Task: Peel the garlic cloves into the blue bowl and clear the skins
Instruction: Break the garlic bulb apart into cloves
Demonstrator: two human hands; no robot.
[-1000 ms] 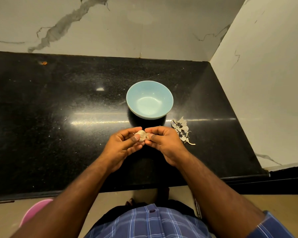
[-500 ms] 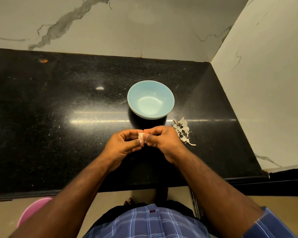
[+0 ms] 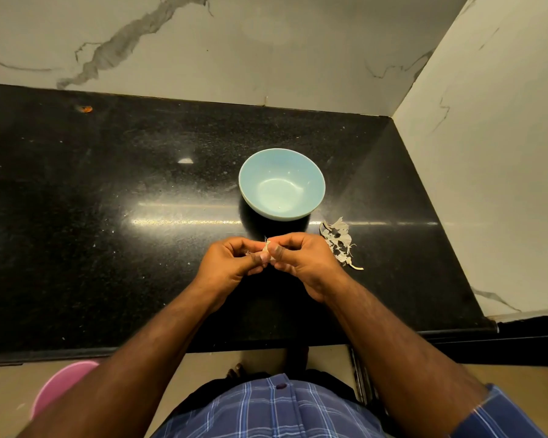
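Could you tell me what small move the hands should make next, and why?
Probably pull off the loose skin: both hands pinch the garlic clove with skin still on it, and the blue bowl looks empty.

A black speckled worktop (image 3: 108, 248) met white marble-veined walls (image 3: 266, 52) at its far and right edges. A small orange speck (image 3: 85, 109) lay near its far left corner. Below its near edge, a pink basin (image 3: 59, 387) stood on the floor.
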